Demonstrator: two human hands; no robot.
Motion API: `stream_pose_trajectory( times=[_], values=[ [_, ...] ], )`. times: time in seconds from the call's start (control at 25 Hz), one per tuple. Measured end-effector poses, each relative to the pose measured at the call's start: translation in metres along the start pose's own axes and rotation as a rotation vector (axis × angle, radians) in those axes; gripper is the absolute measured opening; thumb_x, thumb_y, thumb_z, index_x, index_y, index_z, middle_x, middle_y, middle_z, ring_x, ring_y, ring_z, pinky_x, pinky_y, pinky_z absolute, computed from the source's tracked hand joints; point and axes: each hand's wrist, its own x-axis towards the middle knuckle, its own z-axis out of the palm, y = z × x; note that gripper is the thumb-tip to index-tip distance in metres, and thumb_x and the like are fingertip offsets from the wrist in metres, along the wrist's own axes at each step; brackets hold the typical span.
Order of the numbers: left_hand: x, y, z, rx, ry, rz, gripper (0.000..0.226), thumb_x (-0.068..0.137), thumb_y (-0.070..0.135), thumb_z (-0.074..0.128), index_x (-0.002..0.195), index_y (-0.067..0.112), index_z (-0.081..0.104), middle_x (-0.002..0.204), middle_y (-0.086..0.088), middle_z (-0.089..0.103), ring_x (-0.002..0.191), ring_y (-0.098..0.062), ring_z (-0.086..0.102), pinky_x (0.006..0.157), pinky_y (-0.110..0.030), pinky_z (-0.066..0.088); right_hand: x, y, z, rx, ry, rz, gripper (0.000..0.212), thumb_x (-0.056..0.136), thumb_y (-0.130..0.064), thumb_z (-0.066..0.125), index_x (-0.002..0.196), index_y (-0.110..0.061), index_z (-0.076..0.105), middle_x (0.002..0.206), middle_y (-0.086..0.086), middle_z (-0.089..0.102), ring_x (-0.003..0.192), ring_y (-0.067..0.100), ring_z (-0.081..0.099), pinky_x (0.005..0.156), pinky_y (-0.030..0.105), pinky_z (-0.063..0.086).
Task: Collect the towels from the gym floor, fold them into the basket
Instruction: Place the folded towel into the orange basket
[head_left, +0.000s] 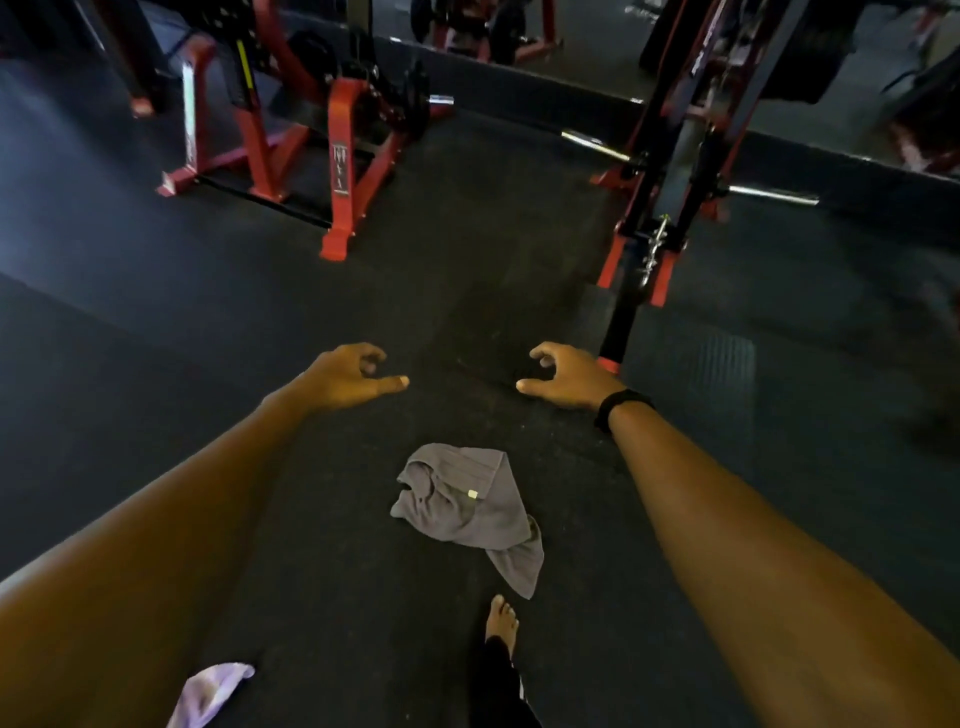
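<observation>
We hold both bare arms stretched out over the dark rubber gym floor (156, 322). Our left hand (345, 376) hangs at about ten o'clock from the crumpled grey cloth towel (470, 512), its fingers loosely curled, its thumb pointing inward, holding nothing. Our right hand (569, 376) hangs at about one o'clock from that towel in the same loose curl, also empty, with a black band (621, 408) round its wrist.

The grey towel lies rumpled on the floor between our forearms, apart from both hands, a small pale tag showing on its folds. Our bare foot (501, 621) stands just beside its six o'clock end. A pale lilac piece of cloth (210, 693) shows at seven o'clock, partly hidden under our left arm.

At eleven o'clock stands a red steel machine frame (343, 156); at one o'clock, a red and black rack (654, 223) with chrome bars.
</observation>
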Motion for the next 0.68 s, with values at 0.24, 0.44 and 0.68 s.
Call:
stream_pose_trajectory(
  times=[0.24, 0.44, 0.68],
  values=[
    [0.178, -0.034, 0.058, -0.023, -0.098, -0.113, 0.068, 0.079, 0.051, 0.070, 0.137, 0.021, 0.047, 0.134, -0.005, 0.055, 0.121, -0.024, 0.054, 0.105, -0.041, 0.043, 0.166, 0.079, 0.042, -0.085, -0.116, 0.065, 0.066, 0.081, -0.042, 0.072, 0.136, -0.015, 0.048, 0.138, 0.011, 0.052, 0.126, 0.023, 0.051, 0.104, 0.041, 0.043],
    [0.309, -0.118, 0.135, -0.012, -0.192, -0.177, 0.066, 0.077, 0.054, 0.071, 0.134, 0.025, 0.051, 0.132, -0.003, 0.057, 0.119, -0.024, 0.055, 0.104, -0.045, 0.043, 0.285, 0.160, 0.139, -0.096, -0.194, 0.125, 0.061, 0.083, -0.039, 0.071, 0.135, -0.015, 0.049, 0.138, 0.008, 0.052, 0.126, 0.023, 0.050, 0.103, 0.039, 0.043],
    [0.436, -0.260, 0.260, 0.065, -0.348, -0.172, 0.057, 0.081, 0.047, 0.070, 0.131, 0.027, 0.051, 0.122, 0.004, 0.057, 0.104, -0.015, 0.054, 0.084, -0.029, 0.046, 0.397, 0.290, 0.336, -0.069, -0.260, 0.266, 0.056, 0.085, -0.031, 0.070, 0.134, -0.011, 0.050, 0.136, 0.012, 0.053, 0.123, 0.029, 0.051, 0.101, 0.044, 0.045]
  ],
)
